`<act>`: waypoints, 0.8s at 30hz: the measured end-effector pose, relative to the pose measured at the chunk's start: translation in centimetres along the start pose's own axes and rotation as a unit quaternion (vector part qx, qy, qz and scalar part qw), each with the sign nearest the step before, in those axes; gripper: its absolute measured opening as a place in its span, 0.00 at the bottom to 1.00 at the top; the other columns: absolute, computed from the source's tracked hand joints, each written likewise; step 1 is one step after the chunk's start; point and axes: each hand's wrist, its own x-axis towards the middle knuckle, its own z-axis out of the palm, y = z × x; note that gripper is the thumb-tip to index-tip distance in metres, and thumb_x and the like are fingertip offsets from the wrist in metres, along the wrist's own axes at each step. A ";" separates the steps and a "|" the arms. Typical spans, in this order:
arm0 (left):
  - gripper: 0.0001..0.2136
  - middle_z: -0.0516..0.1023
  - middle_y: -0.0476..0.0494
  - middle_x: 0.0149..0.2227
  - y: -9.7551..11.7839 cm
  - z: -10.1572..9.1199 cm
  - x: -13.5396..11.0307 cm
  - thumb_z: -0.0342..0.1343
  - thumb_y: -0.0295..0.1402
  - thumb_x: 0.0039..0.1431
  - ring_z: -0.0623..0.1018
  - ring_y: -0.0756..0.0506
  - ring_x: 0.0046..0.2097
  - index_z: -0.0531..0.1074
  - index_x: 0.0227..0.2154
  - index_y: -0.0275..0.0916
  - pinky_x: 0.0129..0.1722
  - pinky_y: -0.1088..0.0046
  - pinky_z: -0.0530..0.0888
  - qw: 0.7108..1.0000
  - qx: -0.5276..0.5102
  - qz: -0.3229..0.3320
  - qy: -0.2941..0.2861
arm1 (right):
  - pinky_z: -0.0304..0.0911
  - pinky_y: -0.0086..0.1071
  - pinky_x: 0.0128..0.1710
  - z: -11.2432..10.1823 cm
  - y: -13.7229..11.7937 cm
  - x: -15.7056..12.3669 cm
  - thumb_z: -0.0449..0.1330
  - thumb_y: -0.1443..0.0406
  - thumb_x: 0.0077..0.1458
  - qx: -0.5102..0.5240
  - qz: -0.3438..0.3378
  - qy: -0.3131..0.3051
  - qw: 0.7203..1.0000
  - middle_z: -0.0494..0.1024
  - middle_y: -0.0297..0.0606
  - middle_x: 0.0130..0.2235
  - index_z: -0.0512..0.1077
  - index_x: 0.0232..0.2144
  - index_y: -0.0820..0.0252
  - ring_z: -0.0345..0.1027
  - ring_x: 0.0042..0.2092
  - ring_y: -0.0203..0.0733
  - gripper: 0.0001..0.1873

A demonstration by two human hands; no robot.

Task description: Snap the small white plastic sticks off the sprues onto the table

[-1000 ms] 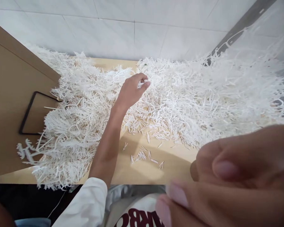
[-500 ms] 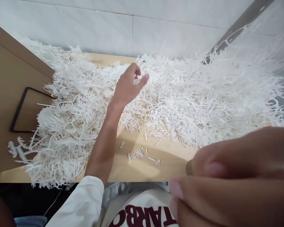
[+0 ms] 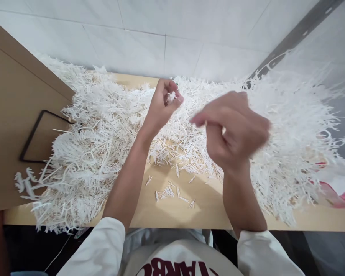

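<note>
A big heap of thin white plastic sprue pieces (image 3: 97,126) covers a light wooden table (image 3: 201,207). My left hand (image 3: 162,105) is raised over the middle of the heap, its fingers pinched on a small bunch of white pieces. My right hand (image 3: 235,130) hovers over the heap to the right of it, blurred, with its fingers curled in; whether it holds anything I cannot make out. A few short loose white pieces (image 3: 168,191) lie on the bare wood between my forearms.
A brown board (image 3: 11,99) with a black wire frame (image 3: 31,134) stands at the left. White wall tiles (image 3: 161,38) close the back. A red and clear plastic bag (image 3: 336,188) lies at the right edge. The table's front edge runs just before my body.
My right hand has moved from close under the camera out over the heap, toward my left hand. My left hand has lifted a little and closed tighter on white pieces.
</note>
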 end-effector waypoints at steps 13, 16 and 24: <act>0.18 0.69 0.45 0.49 -1.8 0.4 0.0 0.58 0.48 0.54 0.74 0.54 0.37 0.63 0.42 0.46 0.37 0.75 0.71 0.995 -0.051 -0.060 0.066 | 0.60 0.32 0.35 4.3 7.8 2.4 0.57 0.50 0.56 0.124 0.151 -0.211 0.958 0.78 0.34 0.35 0.75 0.35 0.55 0.67 0.33 0.35 0.17; 0.14 0.70 0.46 0.49 -1.8 0.4 0.0 0.56 0.45 0.57 0.75 0.53 0.38 0.64 0.41 0.45 0.40 0.75 0.71 0.994 -0.061 -0.065 0.068 | 0.58 0.32 0.33 4.4 7.8 2.3 0.55 0.51 0.58 0.115 0.117 -0.281 0.945 0.76 0.33 0.32 0.74 0.33 0.56 0.64 0.31 0.33 0.17; 0.16 0.72 0.47 0.34 0.3 -0.1 0.1 0.50 0.49 0.59 0.72 0.50 0.37 0.65 0.28 0.40 0.40 0.72 0.69 0.986 0.021 -0.114 0.119 | 0.61 0.30 0.35 5.4 8.0 2.7 0.58 0.48 0.54 0.162 0.164 -0.031 0.973 0.74 0.34 0.36 0.73 0.32 0.55 0.66 0.35 0.33 0.17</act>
